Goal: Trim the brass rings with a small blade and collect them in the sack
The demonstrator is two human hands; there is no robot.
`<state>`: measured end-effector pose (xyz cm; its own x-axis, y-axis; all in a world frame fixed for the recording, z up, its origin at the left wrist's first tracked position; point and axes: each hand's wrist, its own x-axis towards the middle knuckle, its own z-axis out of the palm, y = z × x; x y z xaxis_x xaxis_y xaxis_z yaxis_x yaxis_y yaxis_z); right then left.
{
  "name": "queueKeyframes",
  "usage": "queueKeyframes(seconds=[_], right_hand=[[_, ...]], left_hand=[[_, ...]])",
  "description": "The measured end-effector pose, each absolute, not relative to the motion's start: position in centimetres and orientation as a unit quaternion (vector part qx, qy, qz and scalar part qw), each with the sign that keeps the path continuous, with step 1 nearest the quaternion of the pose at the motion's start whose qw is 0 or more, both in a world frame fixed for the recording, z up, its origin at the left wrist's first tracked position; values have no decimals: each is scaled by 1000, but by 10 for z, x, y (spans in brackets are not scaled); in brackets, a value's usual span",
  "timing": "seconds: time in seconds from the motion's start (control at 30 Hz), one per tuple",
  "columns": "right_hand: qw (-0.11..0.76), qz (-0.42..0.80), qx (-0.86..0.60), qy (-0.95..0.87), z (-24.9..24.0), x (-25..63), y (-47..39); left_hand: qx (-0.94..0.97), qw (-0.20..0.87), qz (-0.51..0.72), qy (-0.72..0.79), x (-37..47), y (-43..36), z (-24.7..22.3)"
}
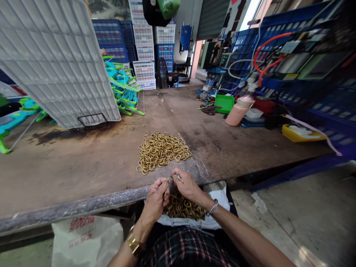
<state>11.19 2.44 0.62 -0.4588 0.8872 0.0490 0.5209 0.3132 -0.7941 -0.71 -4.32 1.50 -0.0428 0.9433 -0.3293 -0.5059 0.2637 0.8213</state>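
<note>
A heap of brass-coloured rings lies on the brown table. Just in front of it, at the table's edge, my left hand is closed on a brass ring, held between thumb and fingers. Close beside it on the right, my right hand pinches a small silvery tool, its shape too small to make out. Both hands nearly meet at the fingertips. Below them, more brass rings fill a white sack on my lap.
A large white ribbed panel stands at the left, with green and turquoise plastic toys behind. At the right are a pink bottle, a green tray and a yellow tray. A printed bag hangs below the table's front edge.
</note>
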Motion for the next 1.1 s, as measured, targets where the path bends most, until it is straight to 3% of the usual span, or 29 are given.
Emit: queueKeyframes(seconds=[0.23, 0.67, 0.93, 1.1], right_hand=[[93, 206, -418, -880, 5, 111, 13], [-4, 149, -474, -868, 13, 102, 13], [-9, 114, -536, -837, 8, 99, 33], [48, 63, -575, -814, 9, 109, 66]], left_hand=[[267, 610, 570, 482, -8, -43, 7], [299, 577, 542, 533, -9, -41, 8], [241, 650, 532, 486, -12, -47, 17], [162, 739, 499, 423, -13, -55, 12]])
